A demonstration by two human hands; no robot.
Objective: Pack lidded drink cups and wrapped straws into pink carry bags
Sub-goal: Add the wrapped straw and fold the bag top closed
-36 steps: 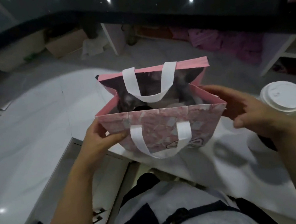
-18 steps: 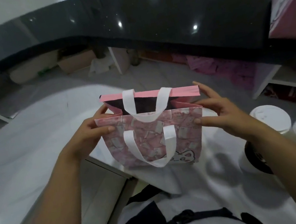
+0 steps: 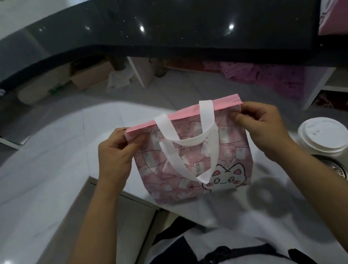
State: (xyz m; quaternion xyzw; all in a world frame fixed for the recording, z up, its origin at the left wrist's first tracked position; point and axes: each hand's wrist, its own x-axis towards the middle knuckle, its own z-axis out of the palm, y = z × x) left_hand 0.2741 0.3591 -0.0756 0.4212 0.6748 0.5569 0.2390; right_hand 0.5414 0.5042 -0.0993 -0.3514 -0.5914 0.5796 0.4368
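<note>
I see the pink bag (image 3: 231,151) held upright above the near edge of the white counter (image 3: 41,171), with its mouth pressed flat, so the inside is hidden from me. The left hand (image 3: 116,155) pinches the top left corner of the rim and the right hand (image 3: 260,124) the top right corner. On both, thumb and fingers are clamped together on the bag, and the fingertips behind it I cannot see. If the blurred bottom touches the counter, I cannot tell. To the right stand three lidded cups (image 3: 323,135), and the frame edge cuts off two of them
</note>
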